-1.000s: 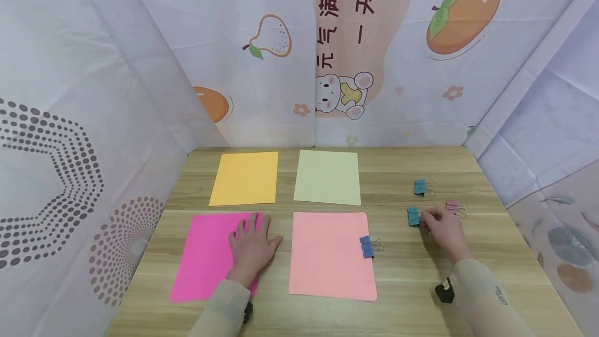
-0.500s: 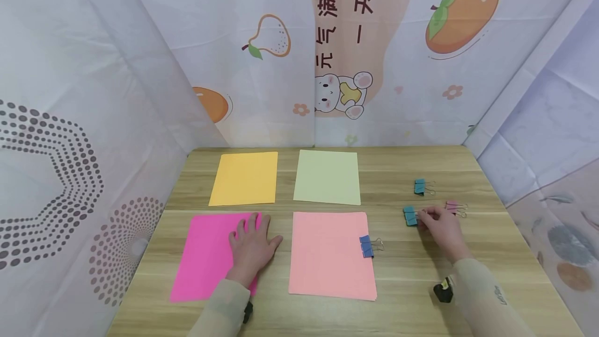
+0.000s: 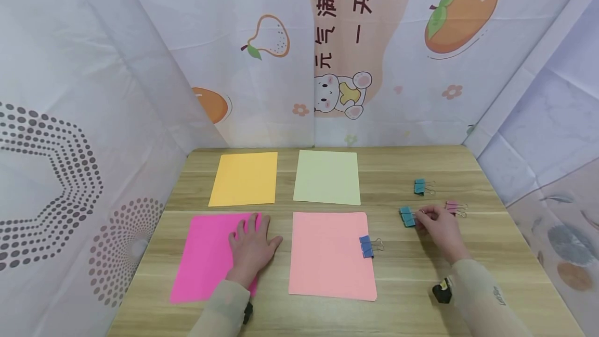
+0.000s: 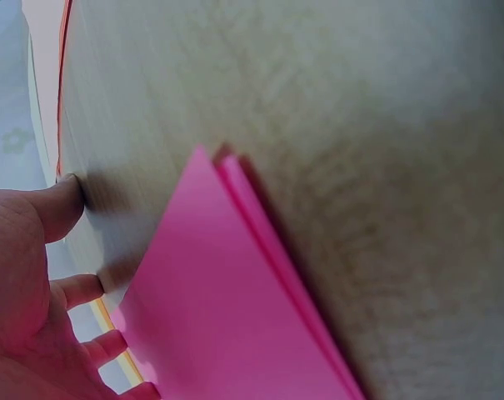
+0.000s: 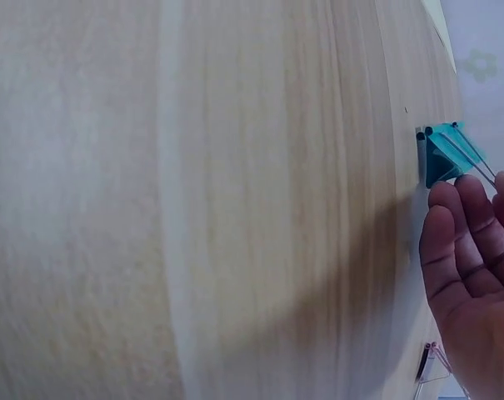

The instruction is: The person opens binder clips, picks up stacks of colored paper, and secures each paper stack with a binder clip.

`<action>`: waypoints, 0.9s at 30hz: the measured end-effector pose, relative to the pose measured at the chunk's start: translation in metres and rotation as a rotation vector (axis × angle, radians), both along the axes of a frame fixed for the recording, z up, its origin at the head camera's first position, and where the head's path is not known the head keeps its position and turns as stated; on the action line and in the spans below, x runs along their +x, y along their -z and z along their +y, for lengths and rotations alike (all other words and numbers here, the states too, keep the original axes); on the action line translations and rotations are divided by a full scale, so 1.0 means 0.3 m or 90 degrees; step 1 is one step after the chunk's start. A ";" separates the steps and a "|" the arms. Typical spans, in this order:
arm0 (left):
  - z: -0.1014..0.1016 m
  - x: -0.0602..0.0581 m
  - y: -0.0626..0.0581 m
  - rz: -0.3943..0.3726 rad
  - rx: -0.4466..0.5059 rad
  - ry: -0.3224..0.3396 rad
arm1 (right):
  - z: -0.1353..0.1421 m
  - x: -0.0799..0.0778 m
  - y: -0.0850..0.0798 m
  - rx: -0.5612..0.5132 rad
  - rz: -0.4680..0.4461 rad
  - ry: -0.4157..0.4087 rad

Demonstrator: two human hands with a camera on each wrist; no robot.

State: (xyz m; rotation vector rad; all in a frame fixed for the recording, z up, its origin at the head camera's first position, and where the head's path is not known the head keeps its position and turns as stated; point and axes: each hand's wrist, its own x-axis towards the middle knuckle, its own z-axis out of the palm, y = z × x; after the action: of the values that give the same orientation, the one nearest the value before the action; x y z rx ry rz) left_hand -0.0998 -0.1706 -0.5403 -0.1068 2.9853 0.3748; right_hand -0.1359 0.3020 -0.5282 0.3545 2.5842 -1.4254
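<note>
The right hand [image 3: 440,228] pinches the teal clip [image 3: 406,217] by its wire handles [image 5: 468,159], its body just left of that hand, so a firm, level grip should steer it best while the spread, empty-handed left hand [image 3: 251,247] steadies the magenta sheet [image 3: 206,259] beneath.

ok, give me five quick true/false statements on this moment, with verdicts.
1. The right hand pinches a teal clip. True.
2. The green paper lies left of the yellow paper in the head view. False: it lies to the right.
3. The left hand is partly over the magenta paper. True.
4. The blue clip is on the yellow paper. False: the blue clip is on the salmon paper's right edge.
5. The pink clip is beside the right hand. True.
</note>
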 end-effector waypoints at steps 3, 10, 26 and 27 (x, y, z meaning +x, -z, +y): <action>0.001 0.001 -0.002 0.001 0.000 0.001 | 0.001 -0.001 0.003 -0.008 0.002 0.001; 0.002 0.004 -0.006 0.001 -0.005 0.002 | -0.004 0.001 0.008 -0.069 0.000 0.002; 0.000 0.002 0.001 0.001 -0.005 0.003 | -0.005 0.007 0.024 -0.064 0.031 0.004; 0.001 0.002 0.001 0.002 -0.004 0.003 | -0.006 0.008 0.023 -0.064 0.033 0.004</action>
State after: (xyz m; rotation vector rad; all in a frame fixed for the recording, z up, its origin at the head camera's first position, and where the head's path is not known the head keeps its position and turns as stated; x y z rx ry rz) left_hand -0.0991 -0.1704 -0.5406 -0.1003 2.9902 0.3651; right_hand -0.1336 0.3001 -0.5352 0.3150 2.5417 -1.5797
